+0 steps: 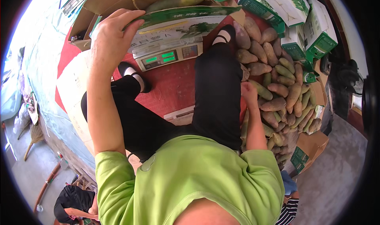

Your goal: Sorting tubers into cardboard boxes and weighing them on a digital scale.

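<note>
A cardboard box point(178, 25) with green and white printing sits open on a digital scale point(168, 58) whose display is lit green. One large green papaya point(174, 2) lies inside it. My left hand point(114, 35) is closed over the near left part of the box's upper edge, thumb and fingers pinching the wall. Down beside my right knee, my right hand point(249, 94) is at the left side of a heap of papayas point(277, 92), green to orange-brown. Its fingers look curled, but their tips are hidden, and I cannot make out what they hold.
More green and white boxes point(297, 23) stand beyond the heap at the far right. Red cloth point(170, 86) covers the floor between my feet. An open carton point(308, 149) lies by the heap's near end. At lower left, another person point(75, 203) is bent over.
</note>
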Available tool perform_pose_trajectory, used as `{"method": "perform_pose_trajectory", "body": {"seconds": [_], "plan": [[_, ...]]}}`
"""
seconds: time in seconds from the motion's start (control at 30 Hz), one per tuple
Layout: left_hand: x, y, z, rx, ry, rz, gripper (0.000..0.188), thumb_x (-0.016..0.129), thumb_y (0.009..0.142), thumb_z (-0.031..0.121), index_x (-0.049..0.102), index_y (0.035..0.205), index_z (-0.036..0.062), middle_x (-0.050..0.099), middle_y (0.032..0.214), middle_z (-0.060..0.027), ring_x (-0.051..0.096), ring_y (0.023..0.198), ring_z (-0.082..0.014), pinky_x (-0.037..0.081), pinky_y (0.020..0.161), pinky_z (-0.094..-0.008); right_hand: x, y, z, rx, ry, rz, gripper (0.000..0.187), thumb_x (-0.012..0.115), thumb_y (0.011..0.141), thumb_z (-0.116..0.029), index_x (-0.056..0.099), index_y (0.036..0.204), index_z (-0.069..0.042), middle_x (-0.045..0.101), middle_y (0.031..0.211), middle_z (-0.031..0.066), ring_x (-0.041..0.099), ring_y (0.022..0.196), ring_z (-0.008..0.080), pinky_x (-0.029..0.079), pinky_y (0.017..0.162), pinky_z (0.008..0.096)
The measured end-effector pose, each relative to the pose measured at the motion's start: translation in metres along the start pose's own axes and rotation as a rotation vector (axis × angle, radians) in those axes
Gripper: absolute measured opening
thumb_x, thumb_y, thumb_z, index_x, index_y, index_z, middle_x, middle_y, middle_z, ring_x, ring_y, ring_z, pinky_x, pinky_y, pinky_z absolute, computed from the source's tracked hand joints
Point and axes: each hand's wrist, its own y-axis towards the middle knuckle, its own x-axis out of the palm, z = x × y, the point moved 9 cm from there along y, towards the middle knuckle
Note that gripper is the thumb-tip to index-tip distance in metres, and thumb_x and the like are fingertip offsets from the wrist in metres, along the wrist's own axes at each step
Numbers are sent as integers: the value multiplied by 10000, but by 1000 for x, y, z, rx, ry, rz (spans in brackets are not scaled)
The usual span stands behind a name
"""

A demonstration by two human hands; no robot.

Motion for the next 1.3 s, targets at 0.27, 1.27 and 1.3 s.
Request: {"method": "perform_pose_trajectory", "body": {"seconds": [0.27, 1.27, 1.3], "plan": [[0, -2, 1, -16, 52, 7, 182, 632, 836, 171, 683, 987, 84, 653, 902, -60, 629, 798, -264, 487, 717, -323, 33, -75, 111, 477, 265, -171, 164, 613, 827, -130, 625, 938, -11, 622, 717, 15, 576, 576, 90, 445, 470, 246], [-85, -16, -75, -443, 25, 426, 214, 653, 871, 245, 716, 1032, 120, 702, 950, -41, 616, 903, -103, 459, 801, -246, -10, 61, -59, 293, 572, -126, 234, 599, 873, -169, 596, 1078, -57, 641, 887, 15, 613, 712, 97, 445, 563, 233], [-94, -21, -84, -462, -48, 503, 227, 649, 875, 251, 711, 1040, 107, 698, 957, -52, 614, 904, -109, 461, 794, -247, -22, 76, -88, 239, 587, -102, 223, 590, 875, -134, 599, 1071, -28, 646, 878, 28, 609, 710, 96, 448, 566, 227]]}}
